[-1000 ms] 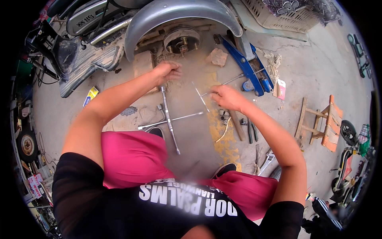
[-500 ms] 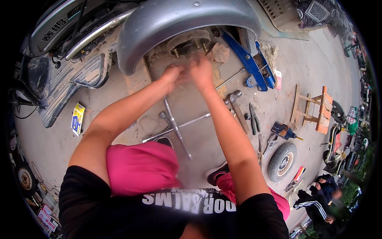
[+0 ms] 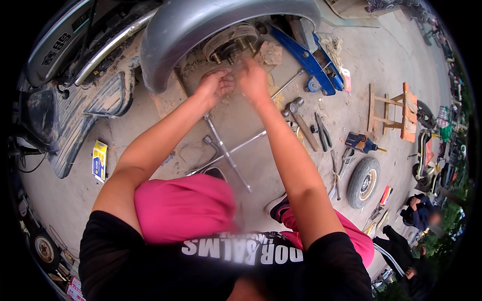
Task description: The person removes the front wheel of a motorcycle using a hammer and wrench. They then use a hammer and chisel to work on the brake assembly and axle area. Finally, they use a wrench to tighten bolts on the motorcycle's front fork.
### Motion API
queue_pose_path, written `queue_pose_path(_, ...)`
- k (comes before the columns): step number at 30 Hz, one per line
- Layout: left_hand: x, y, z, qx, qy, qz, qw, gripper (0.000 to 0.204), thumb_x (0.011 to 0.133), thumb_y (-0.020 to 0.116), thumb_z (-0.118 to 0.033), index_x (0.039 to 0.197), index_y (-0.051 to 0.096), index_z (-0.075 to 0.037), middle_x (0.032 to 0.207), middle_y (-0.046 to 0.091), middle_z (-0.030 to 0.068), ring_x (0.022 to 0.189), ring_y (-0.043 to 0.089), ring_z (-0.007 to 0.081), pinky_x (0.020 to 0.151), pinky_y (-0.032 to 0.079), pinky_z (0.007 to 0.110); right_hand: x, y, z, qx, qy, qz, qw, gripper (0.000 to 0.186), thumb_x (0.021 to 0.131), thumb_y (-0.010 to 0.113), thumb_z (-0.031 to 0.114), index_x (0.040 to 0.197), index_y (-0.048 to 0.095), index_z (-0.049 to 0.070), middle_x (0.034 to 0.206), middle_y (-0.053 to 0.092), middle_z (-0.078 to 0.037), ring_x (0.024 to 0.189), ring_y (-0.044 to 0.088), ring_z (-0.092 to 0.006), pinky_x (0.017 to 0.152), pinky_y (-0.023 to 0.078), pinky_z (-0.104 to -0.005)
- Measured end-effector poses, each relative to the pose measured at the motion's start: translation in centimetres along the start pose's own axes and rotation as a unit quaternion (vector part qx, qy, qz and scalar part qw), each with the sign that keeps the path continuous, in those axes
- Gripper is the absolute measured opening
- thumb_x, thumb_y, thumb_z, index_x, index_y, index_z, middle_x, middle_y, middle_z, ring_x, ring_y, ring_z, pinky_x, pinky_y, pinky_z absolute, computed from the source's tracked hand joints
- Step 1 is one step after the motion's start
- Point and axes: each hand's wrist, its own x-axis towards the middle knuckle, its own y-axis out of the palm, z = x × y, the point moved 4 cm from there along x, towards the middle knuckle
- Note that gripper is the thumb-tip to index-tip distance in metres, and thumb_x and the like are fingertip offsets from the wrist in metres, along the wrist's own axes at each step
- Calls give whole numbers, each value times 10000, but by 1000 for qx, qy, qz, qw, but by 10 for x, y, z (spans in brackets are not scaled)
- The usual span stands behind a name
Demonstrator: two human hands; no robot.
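In front of the wheel hub (image 3: 232,42), which has several bolts standing out of it, both my hands are held close together under the grey fender (image 3: 226,16). My left hand (image 3: 216,85) is turned palm inward, its fingers loosely bent and apart, with nothing visible in it. Beside it on the right, my right hand (image 3: 252,80) is just below the bolts, its fingers smeared by motion. Whether it holds a small part cannot be made out. A cross-shaped lug wrench (image 3: 226,154) lies on the ground below my hands.
Right of the hub are a broken brick (image 3: 270,53) and a blue floor jack (image 3: 304,55). A hammer (image 3: 304,128), pliers (image 3: 323,131), a loose wheel (image 3: 363,182) and a wooden stool (image 3: 394,111) lie or stand farther right. At left is a yellow-and-blue box (image 3: 99,160). People are at lower right.
The view has shifted a little. My left hand has opened slightly and now shows its palm, while my right hand stays near the hub, still blurred.
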Motion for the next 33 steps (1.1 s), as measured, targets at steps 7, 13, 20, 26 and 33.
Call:
queue_pose_path(7,-11,1,2,33,11,50,998,247,964,469,-123,1158,572,-11,895,630,84,810,627,202,750,525,337,3,-4,-10,-5,-40,12,999,361,744,469,-70,1058,626,16,957,657,-209,924,640,-365,807,500,-398)
queue_pose_path(13,-23,25,-13,13,32,52,998,326,965,478,-165,1255,519,-20,1192,590,88,1096,552,195,936,457,391,-1,1,-11,64,-24,28,997,355,791,451,-46,1099,616,11,937,657,-191,892,645,-330,784,496,-367)
queue_pose_path(20,-20,44,-8,18,38,18,999,306,977,500,-194,1262,523,-84,1204,593,38,1101,547,171,907,443,362,1,-4,-6,53,22,51,997,351,749,481,-87,1062,618,-5,945,650,-214,893,645,-345,783,507,-382)
queue_pose_path(26,-13,49,-7,-1,80,4,997,271,966,551,-189,1220,555,-94,1149,620,25,1029,576,139,863,446,312,0,-3,-2,3,-6,8,1000,281,764,533,-1,1030,623,-17,975,644,-244,908,617,-424,801,503,-448)
queue_pose_path(33,-18,58,-12,6,65,44,997,479,973,542,-307,1361,448,-42,1367,502,140,1297,445,243,1043,387,412,-50,-49,-37,31,77,-78,994,309,784,519,16,1074,612,-36,1003,632,-262,922,611,-429,838,492,-449)
